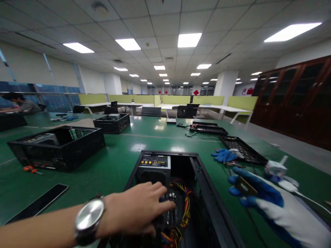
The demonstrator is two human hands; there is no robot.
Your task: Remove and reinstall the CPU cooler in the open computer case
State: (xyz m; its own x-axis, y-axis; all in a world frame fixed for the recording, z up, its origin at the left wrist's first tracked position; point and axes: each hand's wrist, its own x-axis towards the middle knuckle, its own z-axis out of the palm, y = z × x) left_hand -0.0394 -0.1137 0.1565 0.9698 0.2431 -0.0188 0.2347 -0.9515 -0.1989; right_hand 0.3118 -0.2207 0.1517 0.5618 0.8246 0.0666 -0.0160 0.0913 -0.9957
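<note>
An open black computer case [212, 196] lies in front of me, with a power supply [155, 162] at its far left and bundled red, yellow and black cables [186, 206] inside. My left hand [139, 208], bare and wearing a wristwatch [90, 214], reaches over the case. Its fingers are apart above the circuit board, and whether the fingertips touch anything is unclear. To the right of the case, my right hand [266, 196] wears a blue and white glove. Between its thumb and fingers it grips a small flat brownish plate [246, 187], blurred.
Two more open cases [62, 151] [112, 123] stand on the green table [116, 151]. A phone [38, 203] and orange-handled screwdriver [31, 169] lie left. A blue glove [223, 155], black panels [241, 150] and a white device [276, 168] are right. Another person [23, 103] sits far left.
</note>
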